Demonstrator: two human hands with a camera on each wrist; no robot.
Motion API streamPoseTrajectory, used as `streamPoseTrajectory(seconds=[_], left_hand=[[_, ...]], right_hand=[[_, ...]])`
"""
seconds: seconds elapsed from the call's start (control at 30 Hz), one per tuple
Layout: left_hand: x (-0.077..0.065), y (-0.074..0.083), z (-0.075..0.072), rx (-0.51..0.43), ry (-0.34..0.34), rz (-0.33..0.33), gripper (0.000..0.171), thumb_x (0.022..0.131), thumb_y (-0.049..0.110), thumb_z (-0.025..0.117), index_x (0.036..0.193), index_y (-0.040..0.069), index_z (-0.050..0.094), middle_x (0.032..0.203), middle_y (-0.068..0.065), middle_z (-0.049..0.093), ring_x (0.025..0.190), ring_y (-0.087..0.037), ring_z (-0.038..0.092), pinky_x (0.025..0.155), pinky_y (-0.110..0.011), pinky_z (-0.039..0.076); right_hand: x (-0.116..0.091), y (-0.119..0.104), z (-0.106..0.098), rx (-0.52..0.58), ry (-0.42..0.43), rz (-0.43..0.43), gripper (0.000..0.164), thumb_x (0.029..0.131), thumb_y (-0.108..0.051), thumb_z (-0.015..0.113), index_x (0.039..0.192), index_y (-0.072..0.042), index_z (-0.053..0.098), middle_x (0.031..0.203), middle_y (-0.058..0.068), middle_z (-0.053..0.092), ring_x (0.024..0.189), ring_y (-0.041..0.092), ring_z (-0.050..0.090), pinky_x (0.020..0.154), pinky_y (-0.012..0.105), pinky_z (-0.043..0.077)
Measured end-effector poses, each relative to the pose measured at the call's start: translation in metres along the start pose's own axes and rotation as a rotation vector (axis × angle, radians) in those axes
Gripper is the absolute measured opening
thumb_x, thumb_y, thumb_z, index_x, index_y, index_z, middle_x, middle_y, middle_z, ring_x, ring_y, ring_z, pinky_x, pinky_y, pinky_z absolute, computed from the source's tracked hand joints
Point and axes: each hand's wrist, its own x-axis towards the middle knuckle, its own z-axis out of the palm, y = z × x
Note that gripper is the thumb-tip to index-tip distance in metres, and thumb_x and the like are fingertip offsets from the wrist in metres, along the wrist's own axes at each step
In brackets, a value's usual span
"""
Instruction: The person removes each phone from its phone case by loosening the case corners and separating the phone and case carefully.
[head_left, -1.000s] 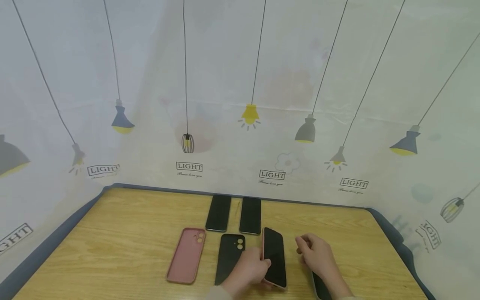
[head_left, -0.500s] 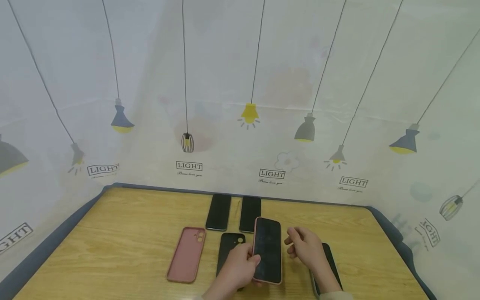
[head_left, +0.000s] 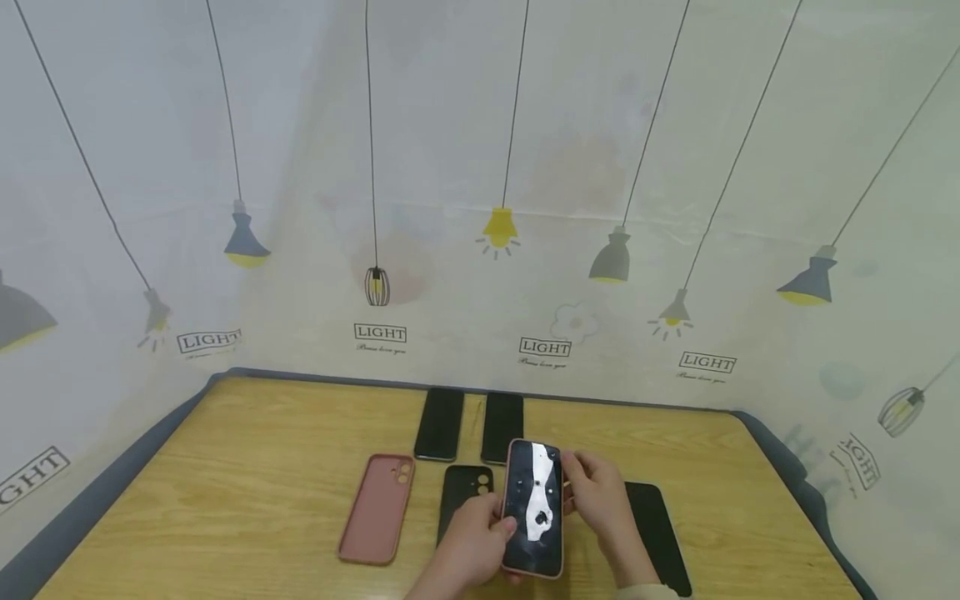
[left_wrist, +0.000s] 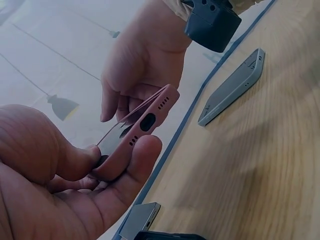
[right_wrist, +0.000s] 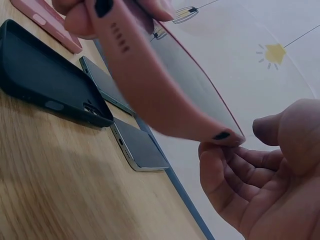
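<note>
A phone (head_left: pixel 517 533) in a pink case (right_wrist: pixel 145 95) is raised over the table, its glossy screen reflecting a bright patch. My left hand (head_left: pixel 472 537) grips it by the lower left side, thumb over the screen edge and fingers beneath. At the phone's upper right edge is my right hand (head_left: pixel 603 496). In the right wrist view its loosely curled fingers touch the case's corner, while the thumb stands apart from it. The left wrist view shows the case's end with its port opening, and a gap between the case rim and the screen side.
An empty pink case (head_left: pixel 377 508) lies at left, beside a black case (head_left: pixel 456 496) partly hidden by my left hand. Two dark phones (head_left: pixel 440 423) lie at the back edge. Right of my right forearm lies another phone in a greyish case (left_wrist: pixel 232 85).
My left hand has turned the pink-cased phone face up toward the head camera and brought it slightly left. My right hand has moved left to the phone's edge.
</note>
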Motion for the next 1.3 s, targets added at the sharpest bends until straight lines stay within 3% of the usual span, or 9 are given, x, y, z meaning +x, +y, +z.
streamPoseTrajectory(seconds=[0.27,0.5,0.6,0.73,0.83,0.93,1.1,1.3], left_hand=[[-0.001,0.001,0.0,-0.014,-0.005,-0.018,0.01,0.103,0.004,0.058,0.096,-0.002,0.061,0.077,-0.009,0.063,0.056,-0.027,0.07,0.053,-0.029,0.05],[0.001,-0.002,0.002,-0.038,-0.04,-0.044,0.007,0.103,0.002,0.057,0.1,-0.002,0.063,0.08,-0.009,0.062,0.06,-0.024,0.069,0.058,-0.038,0.058],[0.002,-0.001,0.003,-0.045,-0.047,-0.05,0.007,0.103,0.002,0.057,0.101,-0.003,0.063,0.08,-0.009,0.061,0.061,-0.024,0.069,0.059,-0.04,0.059],[0.002,0.002,0.003,-0.053,-0.062,-0.098,0.009,0.104,0.005,0.057,0.1,-0.002,0.062,0.083,-0.01,0.061,0.065,-0.023,0.068,0.062,-0.042,0.06],[0.003,0.003,0.004,-0.052,-0.067,-0.117,0.01,0.105,0.006,0.056,0.1,-0.001,0.061,0.084,-0.01,0.061,0.067,-0.023,0.068,0.063,-0.042,0.06],[0.002,0.004,0.004,-0.054,-0.066,-0.126,0.01,0.105,0.005,0.056,0.101,-0.002,0.062,0.084,-0.01,0.062,0.067,-0.023,0.068,0.063,-0.042,0.06],[0.002,0.004,0.003,-0.067,-0.055,-0.114,0.009,0.105,0.003,0.055,0.102,-0.002,0.062,0.085,-0.01,0.062,0.067,-0.023,0.068,0.061,-0.041,0.061],[0.002,0.003,0.001,-0.044,-0.036,-0.072,0.009,0.104,0.002,0.056,0.099,-0.002,0.063,0.081,-0.009,0.062,0.064,-0.023,0.069,0.06,-0.041,0.06]], right_hand=[[0.0,-0.001,0.007,-0.018,0.026,-0.013,0.033,0.107,-0.021,0.057,0.109,0.009,0.07,0.072,0.003,0.063,0.059,0.014,0.057,0.053,0.027,0.052],[0.001,0.003,0.008,-0.074,0.051,0.006,0.032,0.108,-0.02,0.054,0.107,0.008,0.07,0.07,0.003,0.058,0.059,0.015,0.055,0.052,0.029,0.05],[0.002,0.004,0.009,-0.098,0.064,-0.013,0.031,0.108,-0.018,0.052,0.097,0.005,0.07,0.063,0.0,0.051,0.056,0.015,0.05,0.049,0.027,0.044],[0.001,0.004,0.01,-0.147,0.086,-0.048,0.038,0.109,-0.015,0.048,0.073,-0.005,0.051,0.058,-0.001,0.039,0.052,0.015,0.04,0.048,0.027,0.035],[0.001,0.003,0.011,-0.186,0.103,-0.056,0.041,0.11,-0.014,0.045,0.069,-0.01,0.041,0.06,0.001,0.035,0.054,0.016,0.038,0.051,0.028,0.034],[0.001,0.002,0.012,-0.202,0.12,-0.069,0.04,0.11,-0.012,0.044,0.07,-0.009,0.041,0.064,0.001,0.035,0.058,0.017,0.039,0.055,0.029,0.036],[0.002,0.002,0.012,-0.157,0.129,-0.044,0.04,0.11,-0.01,0.043,0.07,-0.007,0.043,0.066,0.002,0.038,0.06,0.017,0.041,0.055,0.028,0.037],[0.003,0.001,0.011,-0.021,0.112,0.036,0.039,0.111,-0.012,0.041,0.073,-0.005,0.049,0.066,0.001,0.042,0.062,0.016,0.043,0.054,0.028,0.038]])
